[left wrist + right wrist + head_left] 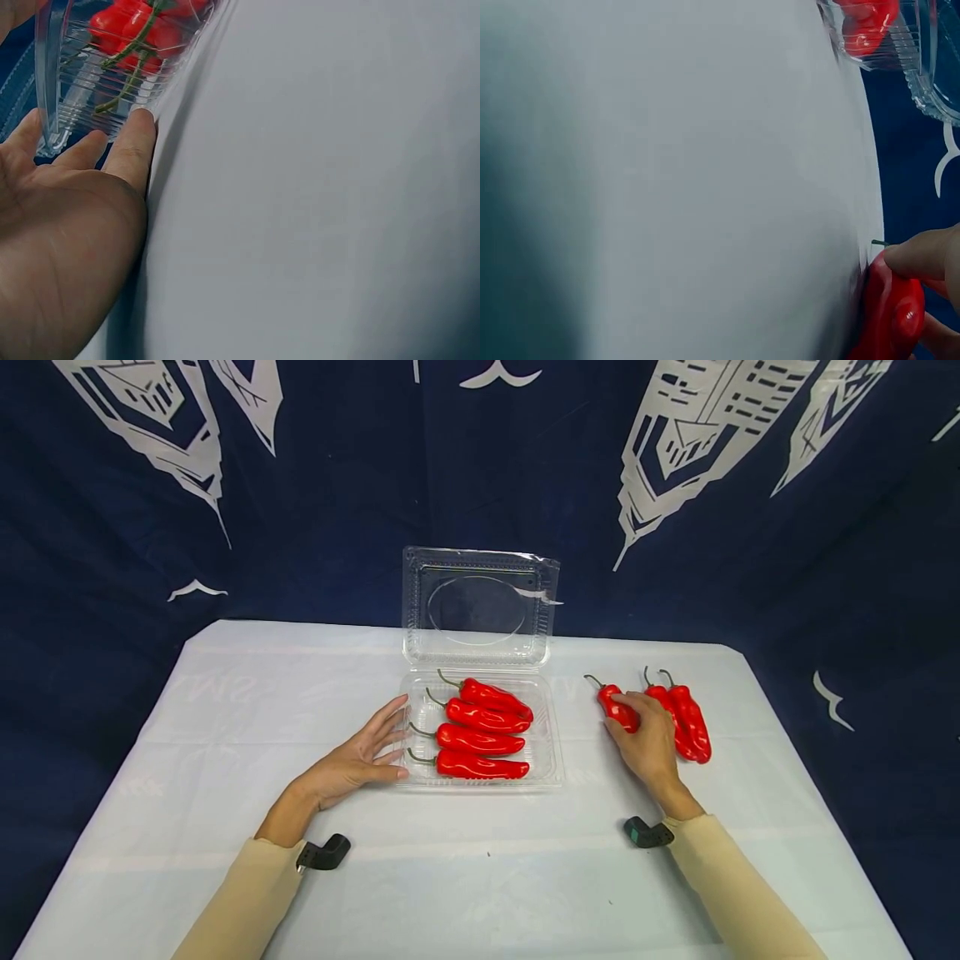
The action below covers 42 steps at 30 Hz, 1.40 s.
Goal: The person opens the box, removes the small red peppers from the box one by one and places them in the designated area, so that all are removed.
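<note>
A clear plastic clamshell container (553, 760) stands open-lidded on the table with several red peppers (480, 741) lying in a row inside, their green stems toward the left. My left hand (348, 764) has its fingers spread along the container's left side; in the left wrist view the fingertips (135, 135) touch its ribbed wall. To the right, my right hand (647, 739) holds a red pepper (617, 708) between thumb and fingers, close over the table. The right wrist view shows this pepper (889, 307) under the thumb and fingers (922, 255).
Two more red peppers lie side by side just right of my right hand, the outer one (690, 722) fully in sight. The container's lid (480, 652) leans back at the table's far edge. A dark blue patterned cloth (337, 527) hangs behind the white table (465, 877).
</note>
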Motion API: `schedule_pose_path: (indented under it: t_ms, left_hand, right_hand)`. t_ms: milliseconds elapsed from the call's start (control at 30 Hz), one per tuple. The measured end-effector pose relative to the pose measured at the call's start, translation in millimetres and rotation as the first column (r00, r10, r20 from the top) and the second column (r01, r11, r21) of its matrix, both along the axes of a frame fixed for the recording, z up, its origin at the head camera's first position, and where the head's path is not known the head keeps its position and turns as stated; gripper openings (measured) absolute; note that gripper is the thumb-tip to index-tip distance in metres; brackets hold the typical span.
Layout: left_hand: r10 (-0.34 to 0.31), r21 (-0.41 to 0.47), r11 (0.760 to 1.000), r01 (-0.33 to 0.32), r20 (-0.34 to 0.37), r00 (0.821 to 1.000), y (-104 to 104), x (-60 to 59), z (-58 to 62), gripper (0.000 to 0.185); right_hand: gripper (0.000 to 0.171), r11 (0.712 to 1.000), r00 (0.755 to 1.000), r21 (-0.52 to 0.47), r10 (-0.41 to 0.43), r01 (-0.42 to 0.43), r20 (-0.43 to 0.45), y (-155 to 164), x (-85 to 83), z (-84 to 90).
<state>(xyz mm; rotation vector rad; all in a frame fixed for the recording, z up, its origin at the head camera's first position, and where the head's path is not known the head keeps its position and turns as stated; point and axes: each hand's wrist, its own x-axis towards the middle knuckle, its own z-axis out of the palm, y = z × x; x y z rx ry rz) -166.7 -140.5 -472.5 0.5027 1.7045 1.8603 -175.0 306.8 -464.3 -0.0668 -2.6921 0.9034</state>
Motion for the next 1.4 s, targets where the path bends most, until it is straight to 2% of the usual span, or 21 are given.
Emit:
schedule_pose_path:
  t_ms: [333,833,1100,1400]
  left_hand:
    - [-0.012,0.017,1.0,0.012,-0.007,1.0,1.5,-2.0,-0.5,0.11]
    - [-0.003,0.0,1.0,0.003,-0.009,1.0,1.5,-1.5,0.4,0.11]
    - [0.009,-0.013,1.0,-0.009,0.001,1.0,0.0,0.0,-0.2,0.109]
    - [0.005,0.004,1.0,-0.005,0.003,1.0,2.4,1.0,1.4,0.11]
  right_hand:
    - [0.041,0.997,0.997,0.078,0.013,-0.007,-0.078,4.3,-2.8,-0.9]
    - [0.042,0.992,0.997,0.118,-0.028,0.035,-0.065,8.6,-3.4,-2.1]
    - [0.038,0.993,0.996,0.108,-0.045,0.053,-0.075,11.2,-0.9,0.3]
    - [0.041,0.99,0.995,0.115,-0.081,0.087,-0.054,15.3,0.0,2.6]
